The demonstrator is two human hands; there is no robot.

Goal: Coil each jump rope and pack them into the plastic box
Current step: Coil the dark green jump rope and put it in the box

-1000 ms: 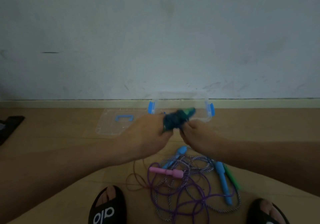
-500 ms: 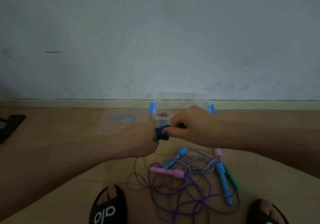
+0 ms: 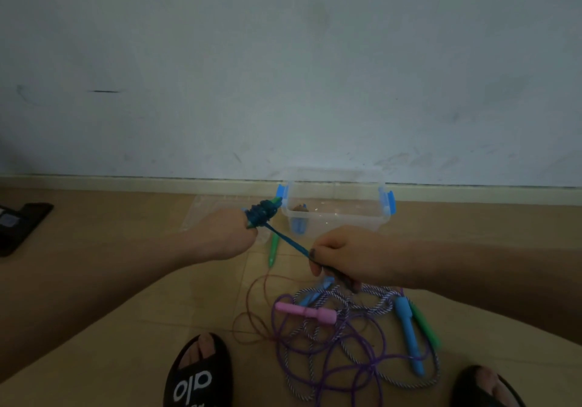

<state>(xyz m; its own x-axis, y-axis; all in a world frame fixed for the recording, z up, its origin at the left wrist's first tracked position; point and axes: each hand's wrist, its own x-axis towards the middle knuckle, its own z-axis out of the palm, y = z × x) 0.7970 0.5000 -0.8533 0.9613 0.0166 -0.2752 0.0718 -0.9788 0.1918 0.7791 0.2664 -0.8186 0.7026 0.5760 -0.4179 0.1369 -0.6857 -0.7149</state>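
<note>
Fingers (image 3: 318,269) of right hand (image 3: 356,257) pinching dark blue braided cord (image 3: 288,239), pulled down and away from left hand (image 3: 225,238), a taut stretch now drawn out where half a second back both hands met at the bundle. Left fingers closed round wound blue coil (image 3: 261,214) with green handle tip, held just left of clear plastic box (image 3: 338,214), still outside it. Probably cinching the wrap; packing next. Tangled purple and striped ropes (image 3: 340,340) on floor, uncoiled.

left hand (image 3: 225,236): fist round coiled dark-blue rope bundle (image 3: 262,214) | right hand (image 3: 349,257): pinching its taut strand, 4 o'clock of bundle | clear blue-latched plastic box (image 3: 335,214): 12 o'clock of right hand
</note>
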